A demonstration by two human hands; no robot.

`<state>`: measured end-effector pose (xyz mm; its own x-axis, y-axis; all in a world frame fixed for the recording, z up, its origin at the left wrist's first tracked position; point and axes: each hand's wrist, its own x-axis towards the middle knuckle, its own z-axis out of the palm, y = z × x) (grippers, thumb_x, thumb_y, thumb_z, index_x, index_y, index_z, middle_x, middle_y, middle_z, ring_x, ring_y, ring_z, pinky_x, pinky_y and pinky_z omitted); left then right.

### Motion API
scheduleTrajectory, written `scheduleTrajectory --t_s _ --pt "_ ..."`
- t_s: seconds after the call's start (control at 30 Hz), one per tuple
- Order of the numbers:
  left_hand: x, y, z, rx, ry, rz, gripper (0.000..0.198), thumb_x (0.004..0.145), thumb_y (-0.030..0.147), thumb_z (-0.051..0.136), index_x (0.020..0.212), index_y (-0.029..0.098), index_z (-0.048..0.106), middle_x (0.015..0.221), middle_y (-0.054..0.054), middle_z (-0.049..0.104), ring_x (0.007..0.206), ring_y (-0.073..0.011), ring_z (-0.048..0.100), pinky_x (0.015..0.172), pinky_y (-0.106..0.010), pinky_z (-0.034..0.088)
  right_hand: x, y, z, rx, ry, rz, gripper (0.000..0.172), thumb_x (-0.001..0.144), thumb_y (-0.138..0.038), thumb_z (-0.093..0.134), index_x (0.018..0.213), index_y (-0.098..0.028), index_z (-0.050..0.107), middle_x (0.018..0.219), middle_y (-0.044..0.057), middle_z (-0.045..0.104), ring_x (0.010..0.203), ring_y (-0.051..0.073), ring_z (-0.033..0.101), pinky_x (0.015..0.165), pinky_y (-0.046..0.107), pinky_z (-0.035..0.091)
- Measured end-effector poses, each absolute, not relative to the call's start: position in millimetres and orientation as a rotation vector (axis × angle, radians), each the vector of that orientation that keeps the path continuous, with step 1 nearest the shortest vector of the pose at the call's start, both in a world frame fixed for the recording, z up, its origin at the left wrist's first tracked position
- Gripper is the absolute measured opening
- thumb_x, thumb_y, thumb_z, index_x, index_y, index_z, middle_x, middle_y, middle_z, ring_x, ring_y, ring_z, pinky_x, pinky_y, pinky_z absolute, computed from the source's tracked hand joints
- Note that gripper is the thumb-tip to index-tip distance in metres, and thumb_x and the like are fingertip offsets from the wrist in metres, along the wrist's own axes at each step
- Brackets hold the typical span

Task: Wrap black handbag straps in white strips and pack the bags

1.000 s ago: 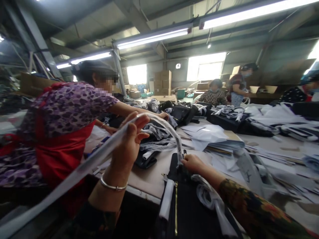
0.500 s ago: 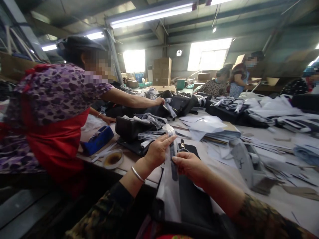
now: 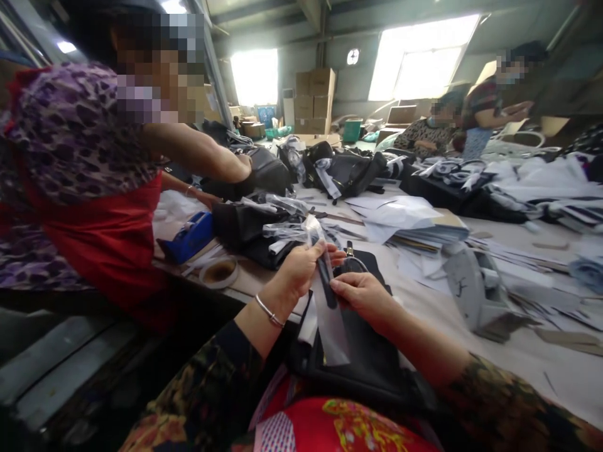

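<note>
So, the left hand (image 3: 301, 270) has a black strap (image 3: 326, 282) pinched between thumb and fingers, up near the top; the right hand (image 3: 370, 301) has thumb and fingertips closed on the edge of the same strap, a bit lower down; the strap sits inside a clear plastic sleeve (image 3: 334, 339), whose loose end hangs over the black bag (image 3: 377, 358) just below both hands; there's a silver bangle (image 3: 269, 312) on the left wrist; over to the left you've got a roll of tape (image 3: 219, 273) near a blue dispenser (image 3: 191, 235); on the right there's a grey gadget (image 3: 471, 289) near some stacked papers (image 3: 400, 216); a co-worker (image 3: 85, 132) leans in from the left, one hand at a second black bag (image 3: 271, 169).
</note>
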<state>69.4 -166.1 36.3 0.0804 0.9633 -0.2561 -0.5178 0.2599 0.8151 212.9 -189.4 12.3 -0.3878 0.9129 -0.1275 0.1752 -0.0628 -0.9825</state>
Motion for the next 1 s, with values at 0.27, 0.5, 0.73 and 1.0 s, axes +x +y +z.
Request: scheduleTrajectory --t_s 0.27,0.5,0.73,1.0 --pt "85.6 -178.0 22.4 0.614 0.834 1.194 0.024 0.096 0.025 0.06 0.086 0.007 0.073 0.086 -0.016 0.076 0.087 -0.0252 0.075 0.091 -0.04 0.058 218.3 -174.1 2.5 -1.221 -1.643 1.122 0.038 0.081 -0.047 0.06 0.057 -0.017 0.061 0.057 0.0 0.053 0.054 0.012 0.045 0.05 0.025 0.033" --pt "92.1 -176.8 5.4 0.633 0.824 1.381 0.024 0.089 0.033 0.07 0.083 0.01 0.07 0.076 -0.011 0.075 0.081 -0.0232 0.074 0.088 -0.039 0.057 218.6 -181.1 -1.6 -1.315 -1.59 1.218 0.048 0.08 -0.061 0.061 0.058 -0.018 0.06 0.05 -0.001 0.049 0.047 0.011 0.039 0.044 0.024 0.028" --pt "87.5 -169.7 12.1 0.634 0.871 1.494 0.02 0.092 0.029 0.067 0.082 0.012 0.067 0.068 -0.006 0.072 0.074 -0.0183 0.073 0.085 -0.033 0.055 221.3 -196.6 -8.5 -1.325 -1.569 1.409 0.043 0.08 -0.057 0.062 0.069 -0.017 0.071 0.056 0.002 0.06 0.047 0.012 0.046 0.045 0.024 0.033" --pt "101.3 -185.0 -1.0 0.598 0.828 1.473 0.029 0.089 0.042 0.068 0.092 0.013 0.066 0.077 -0.009 0.074 0.085 -0.0235 0.074 0.086 -0.037 0.056 206.4 -187.4 -1.6 -1.275 -1.431 1.305 0.047 0.075 -0.063 0.068 0.063 -0.016 0.066 0.061 0.004 0.062 0.054 0.014 0.052 0.049 0.025 0.039"
